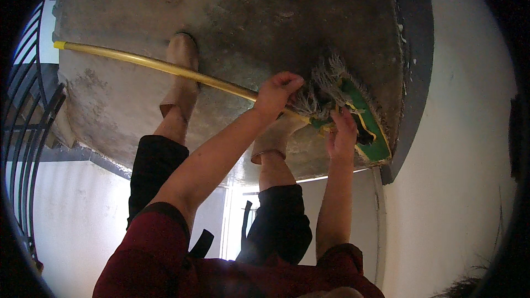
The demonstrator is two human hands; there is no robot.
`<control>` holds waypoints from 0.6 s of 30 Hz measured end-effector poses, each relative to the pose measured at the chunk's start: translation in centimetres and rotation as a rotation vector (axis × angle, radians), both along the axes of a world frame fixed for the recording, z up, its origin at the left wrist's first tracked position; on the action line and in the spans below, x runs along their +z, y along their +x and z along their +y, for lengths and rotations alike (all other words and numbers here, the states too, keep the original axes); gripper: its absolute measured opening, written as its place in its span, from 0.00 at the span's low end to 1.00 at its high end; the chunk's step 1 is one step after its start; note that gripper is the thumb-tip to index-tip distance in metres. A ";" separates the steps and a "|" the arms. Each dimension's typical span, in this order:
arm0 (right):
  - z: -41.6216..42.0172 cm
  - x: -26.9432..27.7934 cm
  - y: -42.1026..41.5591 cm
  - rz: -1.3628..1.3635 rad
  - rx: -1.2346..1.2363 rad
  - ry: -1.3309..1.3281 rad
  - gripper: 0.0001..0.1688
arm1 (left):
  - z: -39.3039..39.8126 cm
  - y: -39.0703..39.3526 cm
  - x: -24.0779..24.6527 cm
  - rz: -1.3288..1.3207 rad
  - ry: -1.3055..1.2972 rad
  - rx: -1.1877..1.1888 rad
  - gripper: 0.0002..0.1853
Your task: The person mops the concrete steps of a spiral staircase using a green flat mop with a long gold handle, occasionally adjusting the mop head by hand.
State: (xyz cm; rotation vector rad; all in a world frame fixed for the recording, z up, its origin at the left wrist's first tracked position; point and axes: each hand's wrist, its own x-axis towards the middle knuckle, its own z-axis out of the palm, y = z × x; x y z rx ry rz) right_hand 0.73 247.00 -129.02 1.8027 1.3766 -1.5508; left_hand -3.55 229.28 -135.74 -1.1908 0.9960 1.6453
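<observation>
A flat dust mop lies across the floor in front of me. Its yellow pole [157,65] runs from the far left to the mop head [374,147], which has a green backing with yellow trim and grey string fringe [331,74]. My left hand [276,94] is over the pole close to the fringe, thumb and fingertips drawn together; whether strands are pinched between them is unclear. At the joint of pole and head, my right hand [343,132] grips part of the mop head, its fingertips partly hidden among strands and fabric.
My shoes [182,51] stand on the stained concrete floor [248,16], with the pole crossing above the left one. Dark metal railings [31,124] and steps are at the left. A white wall [451,132] with a grey base band [416,70] rises close on the right.
</observation>
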 end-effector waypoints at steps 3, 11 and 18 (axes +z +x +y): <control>0.1 -0.5 -1.0 -0.007 -0.023 0.098 0.22 | -0.6 -0.1 -0.4 0.055 0.014 -0.087 0.07; 0.2 -3.3 -0.7 0.165 -0.461 -0.116 0.17 | -1.6 0.5 -0.8 -0.002 0.122 -0.061 0.09; 2.0 -2.3 -0.3 0.127 -0.310 0.025 0.21 | -1.7 1.1 0.4 -0.148 0.563 0.174 0.09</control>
